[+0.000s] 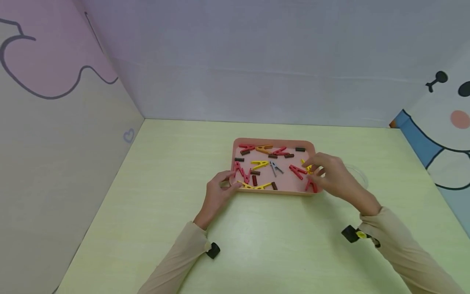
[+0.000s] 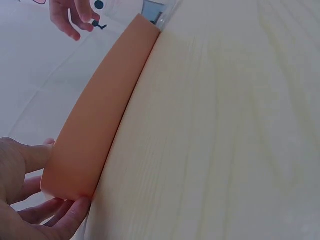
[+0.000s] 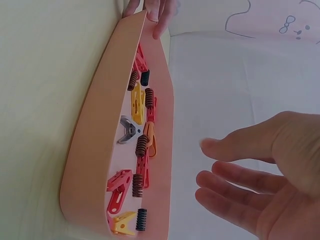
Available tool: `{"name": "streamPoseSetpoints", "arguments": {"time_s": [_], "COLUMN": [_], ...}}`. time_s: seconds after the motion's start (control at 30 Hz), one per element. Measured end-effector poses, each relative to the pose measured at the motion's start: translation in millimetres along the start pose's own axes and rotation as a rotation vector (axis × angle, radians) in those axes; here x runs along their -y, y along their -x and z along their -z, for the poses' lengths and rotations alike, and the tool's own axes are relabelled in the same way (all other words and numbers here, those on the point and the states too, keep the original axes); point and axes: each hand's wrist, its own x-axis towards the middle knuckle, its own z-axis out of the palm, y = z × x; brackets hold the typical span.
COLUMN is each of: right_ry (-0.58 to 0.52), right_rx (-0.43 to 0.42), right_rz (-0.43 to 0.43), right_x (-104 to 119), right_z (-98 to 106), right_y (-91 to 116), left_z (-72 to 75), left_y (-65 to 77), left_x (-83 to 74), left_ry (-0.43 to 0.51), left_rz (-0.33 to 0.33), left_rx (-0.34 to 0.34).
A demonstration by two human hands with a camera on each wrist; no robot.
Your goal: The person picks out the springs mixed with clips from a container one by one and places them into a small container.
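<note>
A shallow pink tray (image 1: 286,192) lies on the table, holding clothespins and short dark coil springs. My left hand (image 1: 220,188) grips its near left corner; in the left wrist view the thumb is at the rim and fingers bend round the orange-looking outer wall (image 2: 95,115). My right hand (image 1: 330,173) hovers over the right side, fingers loosely bent, with nothing between thumb and fingers in the right wrist view. Beneath it are a yellow clothespin (image 3: 123,223) and a red clothespin (image 3: 119,191). A grey clothespin (image 1: 276,168) lies mid-tray.
More red, yellow and orange clothespins (image 1: 263,148) lie spread along the tray's back and left. A spring (image 1: 300,149) sits at the back right. Partly behind my right hand, a clear round object (image 1: 358,174) rests on the table (image 1: 176,163). Printed walls (image 1: 227,61) enclose the table.
</note>
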Motion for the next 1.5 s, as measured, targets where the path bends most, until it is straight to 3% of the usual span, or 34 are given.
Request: {"name": "streamPoseSetpoints", "arguments": {"time_s": [0.8, 1.5], "right_ry": [0.003, -0.060], "right_rx": [0.128, 0.235], "right_rz": [0.036, 0.111], "right_x": [2.6, 3.3], "right_z": [-26.0, -52.2], "right_y": [-20.8, -35.4], "left_z": [1.4, 0.2], "left_y": [-0.6, -1.0], "left_x": [3.2, 2.0], "left_ry": [0.021, 0.014], "left_rz": [-0.012, -0.023], "left_rx": [-0.004, 0.004]}}
